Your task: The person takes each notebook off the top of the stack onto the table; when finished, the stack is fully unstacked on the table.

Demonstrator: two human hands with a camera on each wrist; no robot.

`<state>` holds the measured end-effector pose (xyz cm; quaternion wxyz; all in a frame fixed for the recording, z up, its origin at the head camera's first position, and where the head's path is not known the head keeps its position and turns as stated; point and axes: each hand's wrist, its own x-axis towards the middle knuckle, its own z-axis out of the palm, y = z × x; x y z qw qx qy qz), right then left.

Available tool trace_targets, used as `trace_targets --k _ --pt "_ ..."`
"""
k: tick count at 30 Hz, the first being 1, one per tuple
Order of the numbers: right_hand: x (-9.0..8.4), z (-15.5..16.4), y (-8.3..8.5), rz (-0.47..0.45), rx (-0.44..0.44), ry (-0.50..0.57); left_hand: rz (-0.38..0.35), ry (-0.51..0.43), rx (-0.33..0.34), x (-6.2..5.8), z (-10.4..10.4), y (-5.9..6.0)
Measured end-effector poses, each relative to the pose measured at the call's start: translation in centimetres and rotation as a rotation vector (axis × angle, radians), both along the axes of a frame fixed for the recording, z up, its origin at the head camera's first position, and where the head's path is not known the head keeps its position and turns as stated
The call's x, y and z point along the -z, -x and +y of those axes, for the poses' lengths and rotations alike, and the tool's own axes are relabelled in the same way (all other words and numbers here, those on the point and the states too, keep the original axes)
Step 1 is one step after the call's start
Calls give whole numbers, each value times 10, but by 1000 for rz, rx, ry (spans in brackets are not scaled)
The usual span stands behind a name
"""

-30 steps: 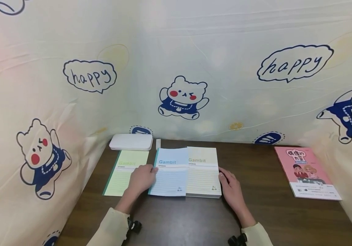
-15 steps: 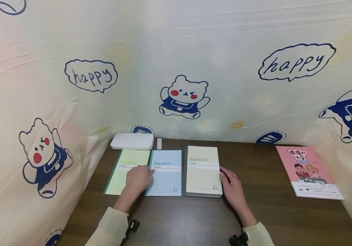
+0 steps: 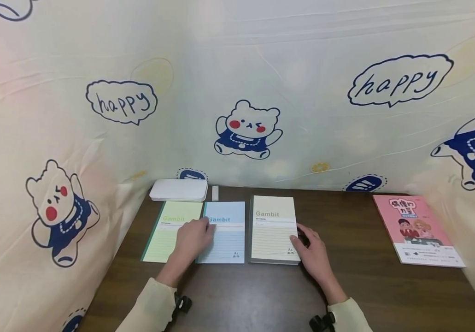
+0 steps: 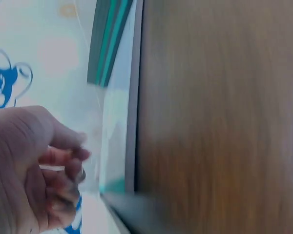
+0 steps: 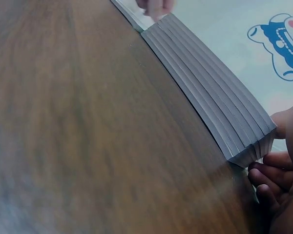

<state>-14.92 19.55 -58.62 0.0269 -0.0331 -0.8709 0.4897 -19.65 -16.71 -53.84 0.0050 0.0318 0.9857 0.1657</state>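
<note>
Both hands work: right hand [image 3: 313, 251] fingers pinch the stack [image 3: 273, 229] at its right corner toward the surface's near edge, left hand [image 3: 192, 237] lies relaxed on the blue notebook [image 3: 225, 233].

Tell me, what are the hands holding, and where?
The right hand grips the stack of cream notebooks at its right edge; the left hand rests on the blue notebook.

Stack: a pile of thin grey-edged notebooks [image 5: 210, 97] lies flat on the surface, running from top centre down to the right, page edges layered and facing the camera.
Right hand: the right hand [image 5: 281, 170] sits at the stack's near corner, thumb on top, curled fingers against the corner's edge.
Surface: dark brown wood [image 5: 78, 136], blurred at the left.
Other hand: fingertips [image 5: 156, 7] at the stack's far end.
Backdrop: pale cloth with a blue bear print [image 5: 282, 41].
</note>
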Motion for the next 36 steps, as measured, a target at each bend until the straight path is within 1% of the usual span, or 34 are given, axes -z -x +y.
trace_targets --k 3,7,10,15,19,22,25,30,33,36 --pt "1 1 0 15 -8 1 35 -47 81 -1 20 -2" --pt "2 0 0 29 -10 17 30 -85 194 1 48 -2" --pt "3 -1 -1 34 3 27 18 -82 239 3 66 0" --pt "0 -3 -1 44 60 26 -37 -64 256 7 84 3" --pt "-2 -4 0 34 88 -21 -65 -63 261 10 91 6" --pt "-3 -2 1 42 101 -21 -56 -60 260 12 95 8" --pt "-3 -1 2 60 136 23 -52 -53 264 12 97 10" --pt "-5 6 2 90 226 69 -53 -39 260 10 99 9" --pt "-7 17 2 113 293 66 -43 -25 258 10 100 8" --pt "-9 35 3 123 351 42 -37 -14 260 11 101 9"
